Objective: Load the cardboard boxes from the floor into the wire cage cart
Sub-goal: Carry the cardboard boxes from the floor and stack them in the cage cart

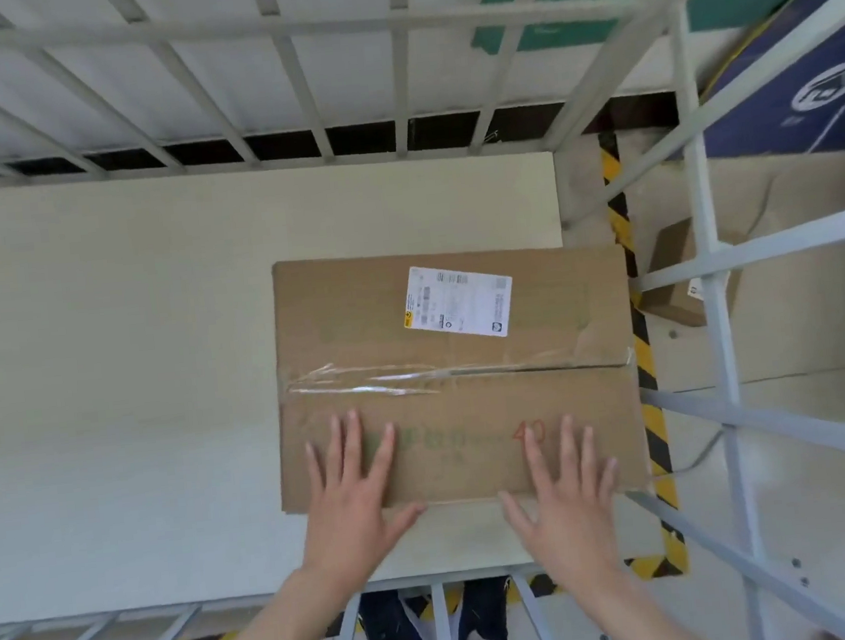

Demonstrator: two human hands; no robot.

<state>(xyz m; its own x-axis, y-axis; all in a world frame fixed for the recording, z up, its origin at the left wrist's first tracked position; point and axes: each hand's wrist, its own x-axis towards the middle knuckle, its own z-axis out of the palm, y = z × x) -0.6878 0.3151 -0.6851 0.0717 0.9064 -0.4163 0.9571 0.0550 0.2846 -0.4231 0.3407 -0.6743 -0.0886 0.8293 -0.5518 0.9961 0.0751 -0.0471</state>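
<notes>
A flat brown cardboard box [458,368] with clear tape and a white shipping label lies inside the wire cage cart [705,251], on its pale floor panel [121,379], toward the right side. My left hand [352,491] rests with fingers spread over the box's near left edge. My right hand [564,497] is spread the same way at the near right edge. Neither hand grips anything. A smaller cardboard box [679,277] sits on the floor outside the cage's right wall.
Grey cage bars run across the far side, the right side and the near side below my wrists. Yellow-black hazard tape [648,385] marks the floor along the right. My shoes [434,628] show beneath the near rail.
</notes>
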